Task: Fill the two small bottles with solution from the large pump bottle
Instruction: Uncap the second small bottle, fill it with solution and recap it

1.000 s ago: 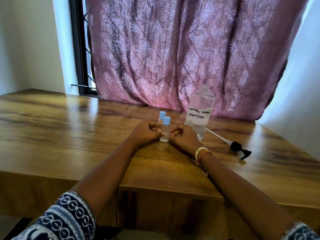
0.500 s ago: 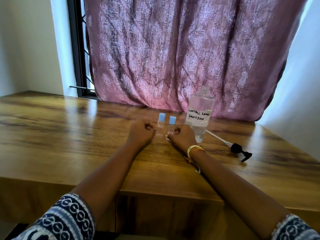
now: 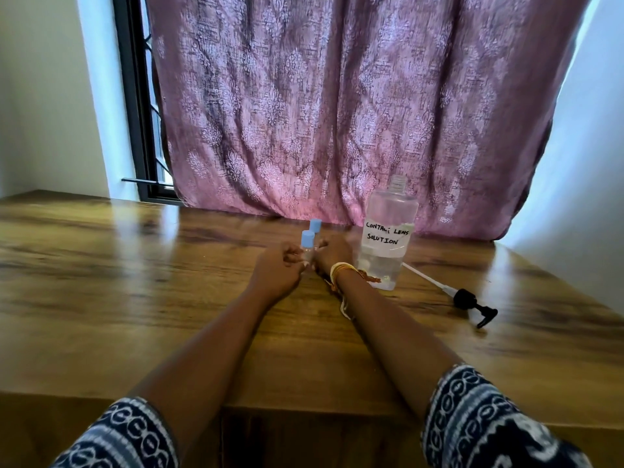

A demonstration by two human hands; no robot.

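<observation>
Two small clear bottles with blue caps stand close together on the wooden table, the near small bottle (image 3: 307,246) just in front of the far small bottle (image 3: 315,225). My left hand (image 3: 277,272) pinches the near one low on its body. My right hand (image 3: 333,254) is curled beside them, its fingertips at the far bottle, whose body is mostly hidden. The large clear bottle (image 3: 388,228), labelled "Contact Lens Solution", stands right of my right hand with its neck open and a little liquid at the bottom. Its black pump (image 3: 472,307) lies on the table, tube pointing at the bottle.
A pink patterned curtain (image 3: 337,113) hangs right behind the bottles. A dark window frame (image 3: 135,96) is at the back left. The wooden table (image 3: 118,282) has its front edge near my sleeves. Yellow bangles (image 3: 339,270) circle my right wrist.
The two small bottles stood side by side half a second ago; now one is behind the other. Both hands have slid away from me toward the curtain. The large bottle and pump stayed put.
</observation>
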